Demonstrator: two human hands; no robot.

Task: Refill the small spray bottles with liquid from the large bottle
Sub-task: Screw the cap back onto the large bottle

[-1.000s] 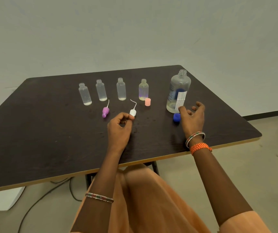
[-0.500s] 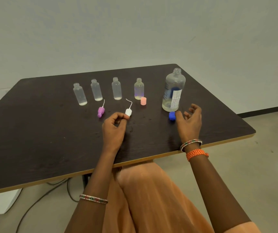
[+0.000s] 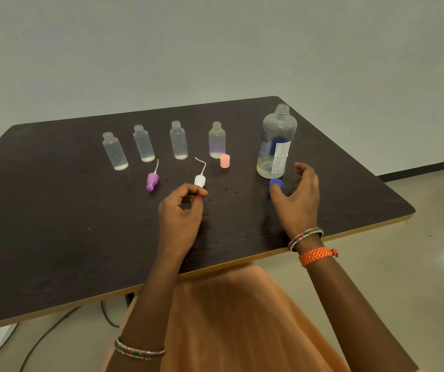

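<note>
Left hand (image 3: 180, 210) fingers curled, pinching something small, can't tell what; right hand (image 3: 300, 196) loosely open beside blue cap (image 3: 276, 183). Large bottle (image 3: 276, 142) upright, mouth up, uncapped.

wall (image 3: 215, 44): plain grey-white | floor (image 3: 417, 264): pale, glossy, light glare | surface (image 3: 54, 224): dark wood-grain, tan edge | cable (image 3: 43, 342): black, underneath

My left hand (image 3: 181, 210) curls just below the white spray cap (image 3: 199, 180), fingertips pinched together. My right hand (image 3: 297, 200) rests by the blue cap (image 3: 276, 183), thumb touching it, beside the uncapped large bottle (image 3: 276, 142). Four small open bottles (image 3: 179, 140) stand in a row on the dark table (image 3: 54, 210).
</note>
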